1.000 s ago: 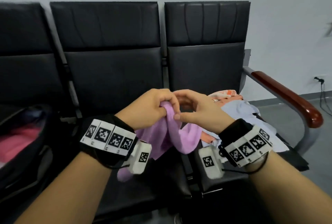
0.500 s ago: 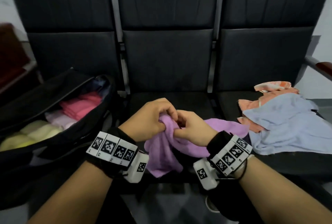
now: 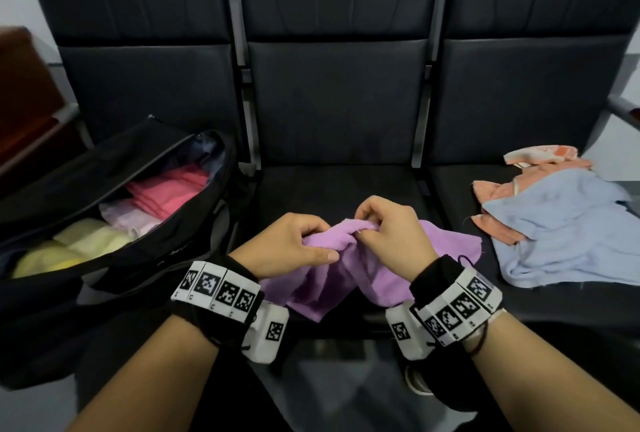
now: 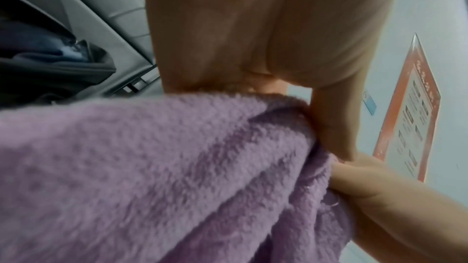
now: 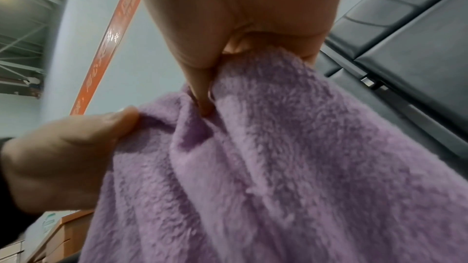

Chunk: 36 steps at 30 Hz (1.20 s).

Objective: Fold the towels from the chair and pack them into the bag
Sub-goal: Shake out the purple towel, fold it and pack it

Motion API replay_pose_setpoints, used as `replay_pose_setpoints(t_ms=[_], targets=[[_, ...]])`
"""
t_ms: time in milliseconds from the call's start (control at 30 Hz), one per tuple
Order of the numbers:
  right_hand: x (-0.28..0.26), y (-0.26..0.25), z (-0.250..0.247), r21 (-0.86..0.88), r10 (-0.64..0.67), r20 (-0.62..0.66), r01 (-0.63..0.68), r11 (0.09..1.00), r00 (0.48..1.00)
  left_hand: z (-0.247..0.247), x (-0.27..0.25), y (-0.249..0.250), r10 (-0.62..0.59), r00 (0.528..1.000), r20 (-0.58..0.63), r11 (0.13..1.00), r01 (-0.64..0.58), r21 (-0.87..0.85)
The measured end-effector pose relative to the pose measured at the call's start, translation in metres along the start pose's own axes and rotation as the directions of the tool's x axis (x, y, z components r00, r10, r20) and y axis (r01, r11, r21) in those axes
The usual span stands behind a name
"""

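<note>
A purple towel (image 3: 332, 269) hangs bunched over the front of the middle black seat (image 3: 332, 186). My left hand (image 3: 294, 244) grips its upper edge, thumb laid along the cloth. Close beside it my right hand (image 3: 384, 227) pinches the same edge. The wrist views show the fleecy purple towel (image 4: 152, 177) caught between thumb and fingers, and the purple towel (image 5: 291, 157) draping down from the pinch. An open black bag (image 3: 86, 258) lies on the left seat with folded pink, pale lilac and yellow towels inside. A light blue towel (image 3: 561, 227) and orange towels (image 3: 498, 189) lie loose on the right seat.
Three black padded chairs stand in a row with high backs (image 3: 332, 61). A brown armrest (image 3: 20, 92) shows at far left. A red-framed notice (image 4: 410, 111) hangs on the wall. Grey floor lies below the seat fronts.
The view has swung left, from the right-hand seat to the middle one, bringing the bag into sight. Both hands have carried the purple towel over the middle seat and lowered it slightly.
</note>
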State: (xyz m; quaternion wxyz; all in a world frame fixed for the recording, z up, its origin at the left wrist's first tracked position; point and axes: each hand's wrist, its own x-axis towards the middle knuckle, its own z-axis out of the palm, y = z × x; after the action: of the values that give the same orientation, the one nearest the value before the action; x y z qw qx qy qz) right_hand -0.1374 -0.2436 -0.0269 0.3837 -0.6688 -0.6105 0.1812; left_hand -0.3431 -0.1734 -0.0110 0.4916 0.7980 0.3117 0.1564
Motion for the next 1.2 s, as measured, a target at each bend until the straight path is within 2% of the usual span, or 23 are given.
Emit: replay_pose_setpoints(t_ms=[100,267,467,600,733,833,900,1033,1200], targets=[[-0.004,0.005,-0.005,-0.014,0.040,0.038,-0.039,0.999,0.998,0.005,0.001,-0.002,-0.011,1.000,0.018,0.998,0.012,-0.068],[-0.005,0.006,-0.014,0.091,0.103,0.096,-0.111,0.990,0.990,0.014,0.001,0.000,-0.031,0.999,0.029,0.983,0.036,-0.182],[-0.001,-0.006,-0.027,0.272,0.145,0.072,-0.159,0.949,0.987,0.014,0.001,-0.003,-0.016,0.999,0.033,1.000,0.017,-0.024],[0.000,-0.011,-0.035,0.273,0.101,0.152,-0.140,0.952,0.983,0.007,0.001,-0.008,-0.005,0.991,-0.135,0.999,0.012,0.052],[-0.003,-0.007,-0.042,0.295,0.042,0.301,-0.135,0.946,0.953,-0.010,-0.002,-0.021,0.010,0.926,-0.378,0.992,0.038,0.120],[-0.006,-0.003,-0.042,0.388,-0.011,0.386,-0.151,0.909,0.923,-0.022,-0.006,-0.030,0.042,0.893,-0.448,0.971,0.069,0.229],[-0.007,0.000,-0.041,0.428,-0.023,0.345,-0.136,0.894,0.938,-0.026,-0.008,-0.035,0.024,0.883,-0.468,0.955,0.117,0.271],[-0.002,0.007,-0.047,0.514,-0.001,0.103,-0.052,0.856,0.995,-0.029,-0.013,-0.050,-0.059,0.862,-0.504,0.946,0.209,0.246],[0.007,0.020,-0.061,0.604,0.101,-0.067,-0.040,0.796,0.993,-0.034,-0.019,-0.066,-0.099,0.832,-0.545,0.956,0.231,0.180]])
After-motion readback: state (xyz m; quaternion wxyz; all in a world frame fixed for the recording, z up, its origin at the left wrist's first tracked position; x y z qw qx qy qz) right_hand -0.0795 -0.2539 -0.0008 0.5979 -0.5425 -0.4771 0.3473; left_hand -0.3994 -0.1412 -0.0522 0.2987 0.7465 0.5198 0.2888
